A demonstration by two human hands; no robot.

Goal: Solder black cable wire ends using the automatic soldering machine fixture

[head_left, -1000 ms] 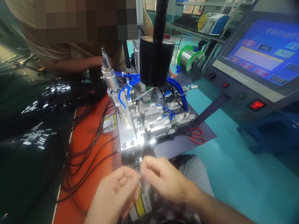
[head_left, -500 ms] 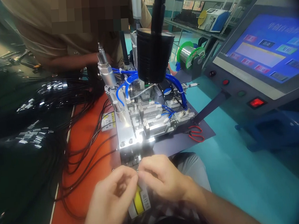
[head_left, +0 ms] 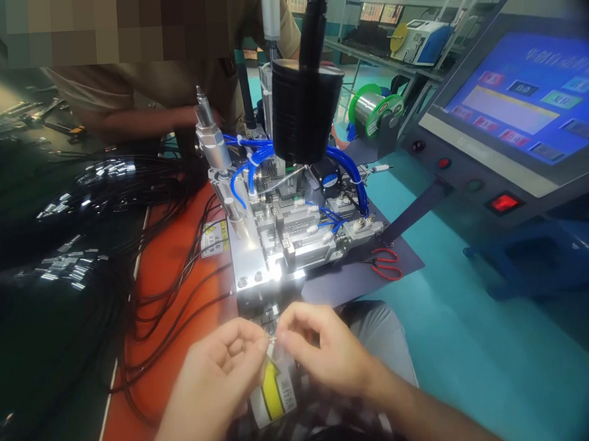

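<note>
My left hand (head_left: 223,366) and my right hand (head_left: 325,347) meet fingertip to fingertip low in the middle of the view. Each one is closed in a pinch of thumb and forefinger. A tiny pale piece shows in the narrow gap between the fingertips, too small to name. Just beyond them stands a metal machine (head_left: 250,259) with cylinders, slides and blue air tubes (head_left: 358,171). Below the fingers is a white label with a yellow arrow (head_left: 272,393).
Black cables (head_left: 179,272) run over the orange mat (head_left: 156,320) at left, with bundles of shiny ends. A black lamp hood (head_left: 306,108) hangs over the machine. Red-handled snips (head_left: 388,265), a solder wire spool (head_left: 370,111) and a control screen (head_left: 529,96) are at right. A co-worker (head_left: 134,90) sits opposite.
My hands have drawn slightly apart at the fingertips, so a small piece shows between them. The co-worker has shifted to the left. The machine has stayed put.
</note>
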